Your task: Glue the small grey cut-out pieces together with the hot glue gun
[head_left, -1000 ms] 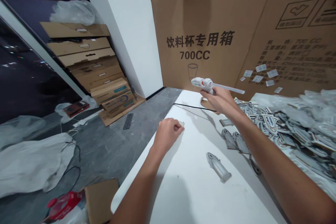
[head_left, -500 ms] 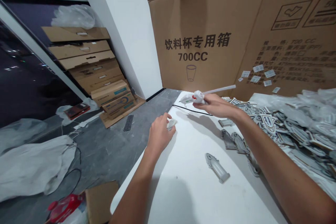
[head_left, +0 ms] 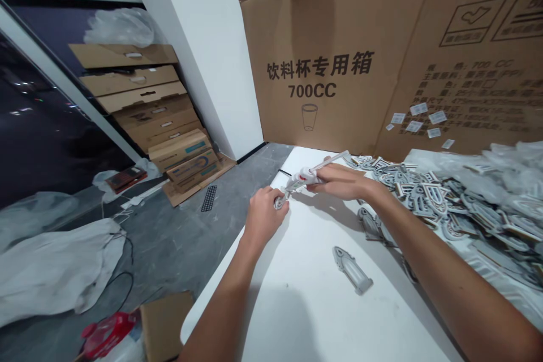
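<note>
My right hand (head_left: 345, 181) is closed around a white hot glue gun (head_left: 303, 176), and a translucent glue stick (head_left: 335, 161) juts from its back. The gun's nozzle end points down and left, close to the small grey-white piece (head_left: 280, 201) pinched in my left hand (head_left: 265, 210). I cannot tell whether nozzle and piece touch. My left hand is over the left edge of the white table (head_left: 297, 271). A grey arch-shaped piece (head_left: 353, 270) lies alone on the table, and more such pieces (head_left: 370, 223) are partly hidden under my right forearm.
A heap of similar grey-and-white pieces (head_left: 436, 198) covers the table's right side, beside clear plastic bags (head_left: 509, 175). A large cardboard box (head_left: 322, 28) stands behind. To the left are stacked cartons (head_left: 161, 107), a white sack (head_left: 63, 271) and an open box (head_left: 165, 322).
My right hand has brought the glue gun down and left, its nozzle end now close to the piece in my left hand. My left hand has shifted slightly right, showing more of that piece.
</note>
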Demonstrator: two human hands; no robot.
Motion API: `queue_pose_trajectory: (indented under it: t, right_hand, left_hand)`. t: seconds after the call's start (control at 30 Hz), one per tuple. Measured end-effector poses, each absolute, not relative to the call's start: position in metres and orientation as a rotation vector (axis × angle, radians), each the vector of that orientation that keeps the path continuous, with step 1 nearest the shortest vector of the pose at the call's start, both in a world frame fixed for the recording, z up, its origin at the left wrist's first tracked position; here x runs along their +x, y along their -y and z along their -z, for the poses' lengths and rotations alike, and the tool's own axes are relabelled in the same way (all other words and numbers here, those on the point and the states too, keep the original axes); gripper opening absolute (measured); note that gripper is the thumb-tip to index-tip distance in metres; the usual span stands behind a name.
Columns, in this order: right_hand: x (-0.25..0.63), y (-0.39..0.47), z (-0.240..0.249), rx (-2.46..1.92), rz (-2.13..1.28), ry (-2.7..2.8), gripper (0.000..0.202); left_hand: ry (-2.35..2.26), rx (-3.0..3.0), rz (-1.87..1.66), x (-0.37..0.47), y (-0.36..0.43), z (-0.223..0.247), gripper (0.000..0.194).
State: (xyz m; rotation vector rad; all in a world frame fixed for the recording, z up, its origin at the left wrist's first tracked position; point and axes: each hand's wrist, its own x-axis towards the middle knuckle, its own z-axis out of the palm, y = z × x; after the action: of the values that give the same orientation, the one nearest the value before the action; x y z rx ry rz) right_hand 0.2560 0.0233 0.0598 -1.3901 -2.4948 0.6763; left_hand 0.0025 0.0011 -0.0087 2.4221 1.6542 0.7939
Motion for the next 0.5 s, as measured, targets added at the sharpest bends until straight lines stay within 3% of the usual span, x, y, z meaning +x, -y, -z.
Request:
queue_pose_trajectory:
  t: [0.5]
  right_hand:
    - [0.2499, -0.0223, -0.0535, -1.539, -0.718, 2.447, 0.024]
  left_hand:
    - [-1.652, 2.429, -0.789, 0.0020, -0.0011, 0.0102, 0.010]
